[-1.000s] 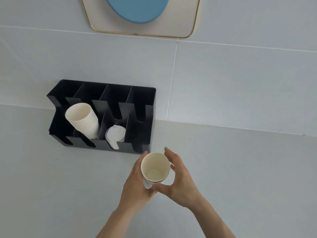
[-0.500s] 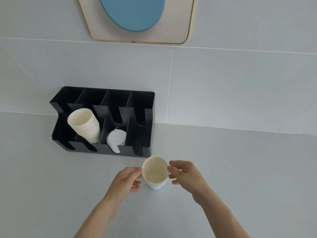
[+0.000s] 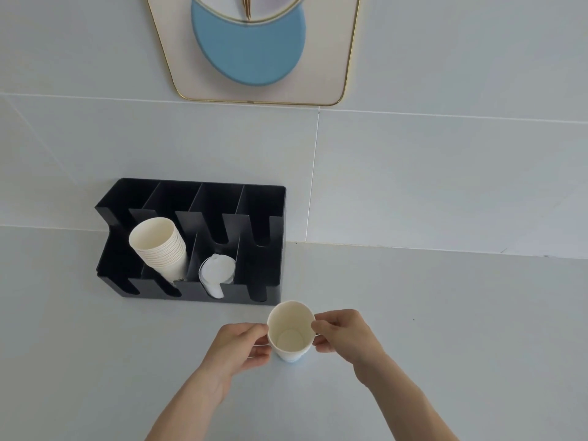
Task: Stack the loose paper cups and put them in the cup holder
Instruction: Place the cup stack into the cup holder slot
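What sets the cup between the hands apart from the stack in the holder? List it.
The loose cup stands upright on the counter; the cup stack leans tilted in the black holder.
The loose cup shows as a single cup; the stack shows many nested rims.
The left hand and right hand touch the loose cup; nothing touches the stack.
Both are white paper, mouths open.

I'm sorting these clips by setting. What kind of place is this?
Probably a drinks or coffee station on a counter: a black cup holder with a stack of paper cups and white lids stands on a pale countertop against a tiled wall.
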The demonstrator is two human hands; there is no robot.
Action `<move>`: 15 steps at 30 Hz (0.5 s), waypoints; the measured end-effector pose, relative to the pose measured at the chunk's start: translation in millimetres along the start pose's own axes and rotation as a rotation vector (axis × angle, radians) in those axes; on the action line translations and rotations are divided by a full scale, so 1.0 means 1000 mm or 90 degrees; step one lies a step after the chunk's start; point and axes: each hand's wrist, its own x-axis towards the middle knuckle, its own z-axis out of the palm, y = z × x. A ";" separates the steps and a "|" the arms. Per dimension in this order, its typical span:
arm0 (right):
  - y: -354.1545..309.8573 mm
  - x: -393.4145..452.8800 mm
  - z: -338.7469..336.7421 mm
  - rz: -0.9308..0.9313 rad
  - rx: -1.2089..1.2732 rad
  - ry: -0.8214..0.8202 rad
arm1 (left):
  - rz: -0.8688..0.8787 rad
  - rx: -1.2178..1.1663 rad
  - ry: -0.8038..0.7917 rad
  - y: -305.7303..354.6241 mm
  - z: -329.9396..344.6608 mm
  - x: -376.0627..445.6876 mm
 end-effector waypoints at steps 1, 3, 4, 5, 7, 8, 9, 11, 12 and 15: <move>-0.003 -0.002 0.001 -0.003 0.003 0.003 | 0.005 -0.001 -0.005 0.002 -0.002 -0.001; -0.012 -0.007 0.003 -0.008 0.010 0.006 | 0.016 -0.006 -0.013 0.009 -0.008 -0.003; -0.017 -0.010 0.004 -0.012 0.013 0.005 | 0.023 -0.009 -0.017 0.014 -0.011 -0.004; -0.024 -0.012 0.005 -0.018 0.016 0.004 | 0.031 -0.013 -0.022 0.019 -0.016 -0.005; -0.039 -0.016 0.009 -0.035 0.021 0.002 | 0.049 -0.024 -0.035 0.031 -0.027 -0.008; -0.047 -0.018 0.012 -0.046 0.023 0.003 | 0.057 -0.030 -0.040 0.038 -0.033 -0.009; -0.055 -0.019 0.015 -0.057 0.026 0.004 | 0.066 -0.036 -0.043 0.045 -0.040 -0.011; -0.074 -0.022 0.023 -0.077 0.029 0.002 | 0.082 -0.043 -0.048 0.059 -0.055 -0.014; -0.083 -0.023 0.028 -0.086 0.029 -0.001 | 0.090 -0.045 -0.050 0.067 -0.063 -0.016; -0.115 -0.028 0.047 -0.115 0.025 -0.019 | 0.115 -0.039 -0.057 0.090 -0.091 -0.020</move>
